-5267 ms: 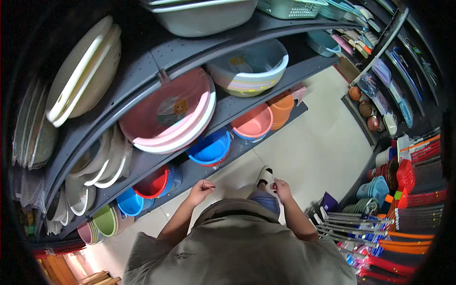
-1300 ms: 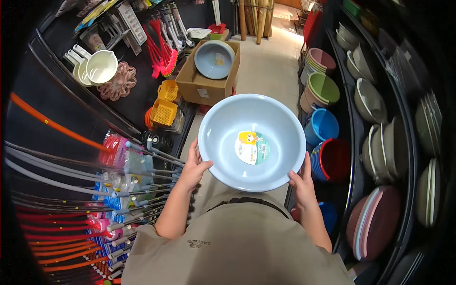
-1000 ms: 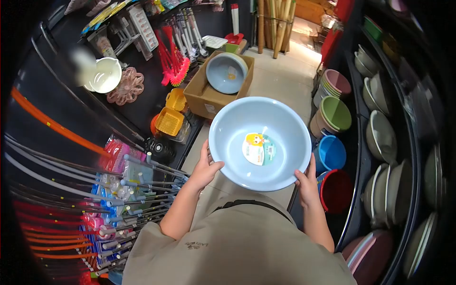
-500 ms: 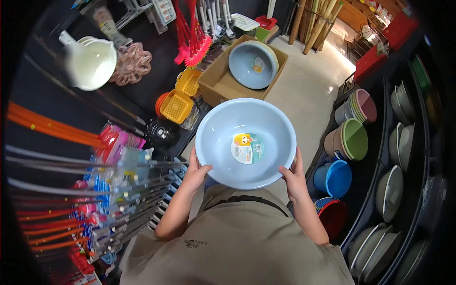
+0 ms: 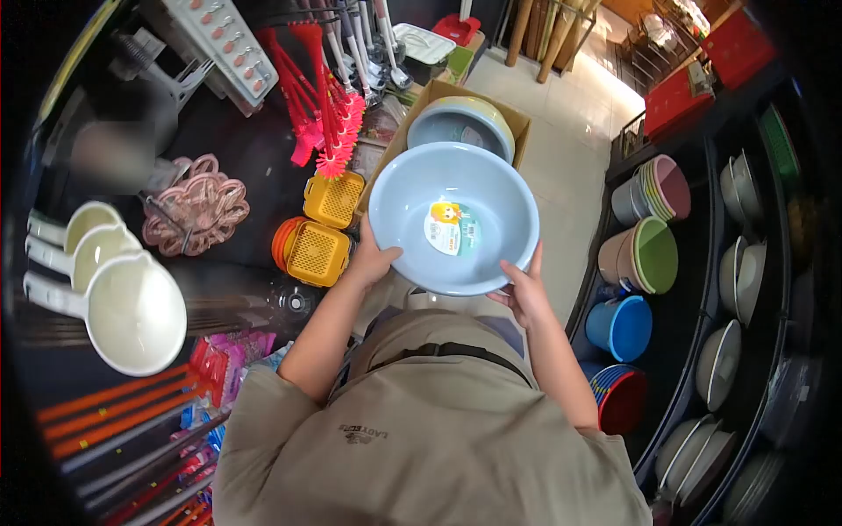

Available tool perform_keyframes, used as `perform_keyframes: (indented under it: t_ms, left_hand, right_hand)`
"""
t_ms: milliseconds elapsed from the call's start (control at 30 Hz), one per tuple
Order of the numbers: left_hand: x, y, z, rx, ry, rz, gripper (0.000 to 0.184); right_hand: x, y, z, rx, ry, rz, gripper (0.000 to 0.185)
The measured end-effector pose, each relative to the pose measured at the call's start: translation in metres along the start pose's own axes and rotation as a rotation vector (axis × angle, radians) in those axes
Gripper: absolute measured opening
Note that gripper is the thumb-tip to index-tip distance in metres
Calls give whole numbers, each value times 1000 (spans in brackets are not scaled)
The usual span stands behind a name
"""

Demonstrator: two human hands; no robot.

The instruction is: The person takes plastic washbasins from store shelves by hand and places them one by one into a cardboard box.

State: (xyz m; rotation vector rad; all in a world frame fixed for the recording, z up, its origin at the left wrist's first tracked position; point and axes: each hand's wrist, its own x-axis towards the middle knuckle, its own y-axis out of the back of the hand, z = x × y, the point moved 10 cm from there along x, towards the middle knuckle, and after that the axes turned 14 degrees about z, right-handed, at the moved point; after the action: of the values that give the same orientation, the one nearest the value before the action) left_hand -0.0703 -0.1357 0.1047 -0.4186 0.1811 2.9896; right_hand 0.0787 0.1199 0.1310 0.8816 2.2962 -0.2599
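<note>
Held out in front of my body is a light blue basin (image 5: 403, 210) with a cartoon label on its inner bottom. My left hand (image 5: 373, 256) grips its left rim, thumb on the edge and fingers partly hidden beneath. At the lower right rim, my right hand (image 5: 524, 289) holds on with the thumb over the edge. Just beyond the basin, a cardboard box (image 5: 523, 131) contains more basins (image 5: 430, 125), a blue one on top of a yellowish one. The held basin overlaps the near part of the box in view.
On the left are white ladles (image 5: 136, 314), a pink flower-shaped item (image 5: 197, 210), yellow baskets (image 5: 317, 254) and red brushes (image 5: 329, 114). Stacked buckets (image 5: 619, 329) and shelved grey basins (image 5: 719, 364) line the right. Bamboo poles (image 5: 553, 39) stand at the far end.
Both hands and the held basin have moved forward to the cardboard box, which the basin now overlaps. Earlier, both hands were without a basin beside other shelves. The view has turned and shifted.
</note>
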Motion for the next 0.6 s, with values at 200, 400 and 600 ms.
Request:
perform_keyframes:
  t_ms: [200, 400, 600]
  left_hand:
    - [46, 15, -55, 19, 125, 22, 99]
    - [52, 9, -91, -98, 422, 77, 101]
    - [37, 34, -106, -28, 540, 177, 102]
  right_hand:
    - [52, -24, 41, 55, -81, 129, 80]
    - [107, -46, 60, 159, -176, 17, 56]
    - [168, -69, 66, 178, -206, 76, 41]
